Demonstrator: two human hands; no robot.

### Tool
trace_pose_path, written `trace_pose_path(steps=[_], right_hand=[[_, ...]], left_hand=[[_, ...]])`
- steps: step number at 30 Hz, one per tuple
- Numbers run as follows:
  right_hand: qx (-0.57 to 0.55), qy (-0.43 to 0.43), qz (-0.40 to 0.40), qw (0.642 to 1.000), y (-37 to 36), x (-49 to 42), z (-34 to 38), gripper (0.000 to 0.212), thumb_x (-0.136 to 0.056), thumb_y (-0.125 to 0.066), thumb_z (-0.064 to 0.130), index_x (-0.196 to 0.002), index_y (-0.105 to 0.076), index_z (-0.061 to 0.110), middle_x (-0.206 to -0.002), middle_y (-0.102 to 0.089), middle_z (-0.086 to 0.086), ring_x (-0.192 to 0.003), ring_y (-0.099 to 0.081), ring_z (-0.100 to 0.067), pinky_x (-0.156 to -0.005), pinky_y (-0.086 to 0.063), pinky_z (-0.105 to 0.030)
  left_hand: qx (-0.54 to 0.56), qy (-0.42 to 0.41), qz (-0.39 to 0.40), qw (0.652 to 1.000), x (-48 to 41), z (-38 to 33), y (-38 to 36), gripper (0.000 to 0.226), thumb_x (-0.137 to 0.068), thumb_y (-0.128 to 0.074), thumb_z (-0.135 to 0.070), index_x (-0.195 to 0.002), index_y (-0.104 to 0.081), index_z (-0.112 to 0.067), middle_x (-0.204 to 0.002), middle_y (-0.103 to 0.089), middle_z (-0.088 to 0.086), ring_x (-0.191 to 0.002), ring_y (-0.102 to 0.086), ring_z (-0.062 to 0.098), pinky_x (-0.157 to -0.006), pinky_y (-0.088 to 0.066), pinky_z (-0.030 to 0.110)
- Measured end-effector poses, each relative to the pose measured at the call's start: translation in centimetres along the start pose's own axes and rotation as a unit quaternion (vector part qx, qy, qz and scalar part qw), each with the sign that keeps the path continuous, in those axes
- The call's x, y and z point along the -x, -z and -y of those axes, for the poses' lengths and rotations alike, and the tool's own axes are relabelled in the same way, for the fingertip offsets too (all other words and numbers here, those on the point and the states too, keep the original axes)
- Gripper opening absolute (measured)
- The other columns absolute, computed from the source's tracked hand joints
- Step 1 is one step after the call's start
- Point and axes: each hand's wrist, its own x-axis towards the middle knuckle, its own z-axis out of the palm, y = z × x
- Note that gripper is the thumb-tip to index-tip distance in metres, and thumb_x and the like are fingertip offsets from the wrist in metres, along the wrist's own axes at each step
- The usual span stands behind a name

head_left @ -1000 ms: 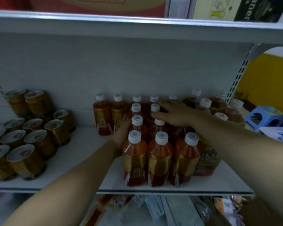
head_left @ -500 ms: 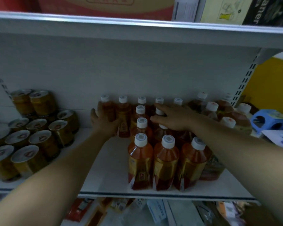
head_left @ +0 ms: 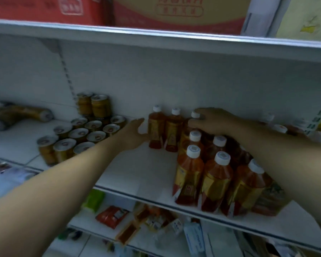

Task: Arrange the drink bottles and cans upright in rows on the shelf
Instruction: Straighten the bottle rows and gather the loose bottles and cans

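Observation:
Several amber tea bottles [head_left: 217, 179] with white caps stand upright in rows on the white shelf [head_left: 141, 175]. My left hand [head_left: 132, 133] lies flat, fingers apart, against the left side of the back-left bottle [head_left: 156, 130]. My right hand [head_left: 213, 120] rests palm down over the caps of the back bottles, fingers spread; whether it grips one is hidden. Gold cans [head_left: 76, 138] stand in rows at the left, two more stacked on top at the back [head_left: 95, 106].
The shelf above [head_left: 156, 38] carries red and yellow cartons. A lower shelf [head_left: 156, 225] holds packets and boxes. More bottles [head_left: 282, 128] stand behind my right forearm. A bagged item [head_left: 20, 114] lies at the far left.
The view has swung left and down. My left hand stays at the back-left bottle, now flat against its side. My right hand has slid further back over the caps.

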Motion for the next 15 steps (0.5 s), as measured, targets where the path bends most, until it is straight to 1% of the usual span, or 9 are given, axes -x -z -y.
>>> trace_pose_path(steps=[1,2,4,6,8,9,11,13,15], right_hand=[[-0.008,0.014,-0.012,1.0,-0.1,-0.3,1.6,0.081,-0.071,-0.038,0.08,-0.136,-0.043,0.032,-0.143,-0.047,0.0,-0.12,-0.049,-0.024,-0.093,-0.041,-0.036],[-0.013,0.034,-0.016,0.999,-0.3,-0.5,3.4,0.079,-0.073,-0.04,0.078,-0.136,-0.043,0.031,-0.142,-0.047,0.0,-0.119,-0.05,-0.024,-0.09,-0.04,-0.034],[-0.01,0.078,-0.008,0.997,-1.0,-1.2,7.3,0.077,-0.079,-0.041,0.076,-0.142,-0.038,0.031,-0.147,-0.042,0.003,-0.126,-0.045,-0.023,-0.093,-0.037,-0.031],[0.0,0.103,0.012,0.995,-1.8,-2.2,11.5,0.084,-0.081,-0.041,0.077,-0.149,-0.029,0.028,-0.154,-0.032,0.0,-0.135,-0.036,-0.022,-0.105,-0.032,-0.032],[0.002,0.112,0.028,0.993,-2.6,-3.3,16.4,0.09,-0.08,-0.043,0.078,-0.151,-0.023,0.026,-0.157,-0.025,-0.001,-0.139,-0.029,-0.023,-0.107,-0.026,-0.032],[0.005,0.123,0.029,0.992,-3.1,-3.9,19.1,0.09,-0.079,-0.043,0.079,-0.15,-0.025,0.027,-0.157,-0.025,-0.001,-0.139,-0.03,-0.023,-0.106,-0.028,-0.032],[0.011,0.156,0.029,0.987,-4.3,-4.8,25.1,0.086,-0.076,-0.044,0.08,-0.144,-0.037,0.028,-0.152,-0.035,-0.002,-0.131,-0.04,-0.023,-0.097,-0.036,-0.033],[0.005,0.185,0.029,0.982,-5.9,-5.8,31.5,0.08,-0.073,-0.043,0.081,-0.134,-0.048,0.029,-0.143,-0.046,-0.002,-0.118,-0.049,-0.022,-0.087,-0.04,-0.033],[-0.012,0.18,0.047,0.982,-7.4,-6.6,36.2,0.084,-0.074,-0.045,0.079,-0.142,-0.04,0.029,-0.148,-0.041,-0.001,-0.124,-0.046,-0.023,-0.091,-0.039,-0.033]], left_hand=[[-0.023,0.013,0.002,1.0,1.2,0.5,1.0,0.077,-0.085,-0.06,-0.048,-0.148,-0.023,-0.025,-0.154,-0.025,0.001,-0.136,-0.031,0.019,-0.106,-0.032,0.023],[-0.045,0.018,0.01,0.999,2.3,1.1,2.0,0.076,-0.085,-0.06,-0.048,-0.148,-0.024,-0.024,-0.154,-0.026,0.002,-0.137,-0.031,0.023,-0.107,-0.03,0.031],[-0.086,0.005,0.035,0.996,4.3,2.6,4.2,0.07,-0.085,-0.059,-0.046,-0.144,-0.032,-0.021,-0.151,-0.033,0.006,-0.131,-0.039,0.027,-0.104,-0.035,0.036],[-0.111,0.004,0.04,0.993,6.6,4.3,6.5,0.069,-0.085,-0.06,-0.045,-0.145,-0.03,-0.03,-0.151,-0.031,0.002,-0.13,-0.041,0.024,-0.102,-0.039,0.034],[-0.114,0.002,0.022,0.993,8.9,6.5,9.1,0.071,-0.084,-0.06,-0.046,-0.146,-0.025,-0.037,-0.153,-0.028,-0.002,-0.13,-0.041,0.021,-0.099,-0.04,0.031],[-0.119,0.005,0.013,0.993,10.0,7.6,10.5,0.073,-0.084,-0.059,-0.048,-0.146,-0.023,-0.037,-0.152,-0.03,-0.003,-0.128,-0.043,0.019,-0.096,-0.04,0.03],[-0.14,0.02,0.0,0.99,11.9,10.8,13.4,0.073,-0.082,-0.058,-0.05,-0.146,-0.026,-0.033,-0.149,-0.036,-0.002,-0.12,-0.046,0.017,-0.09,-0.04,0.028],[-0.172,0.035,-0.01,0.984,13.9,15.0,16.6,0.074,-0.084,-0.059,-0.048,-0.147,-0.025,-0.029,-0.151,-0.032,-0.001,-0.128,-0.041,0.018,-0.094,-0.037,0.027],[-0.196,0.063,-0.001,0.979,15.4,18.5,19.0,0.076,-0.086,-0.058,-0.048,-0.149,-0.02,-0.029,-0.155,-0.024,-0.001,-0.137,-0.031,0.019,-0.104,-0.03,0.03]])
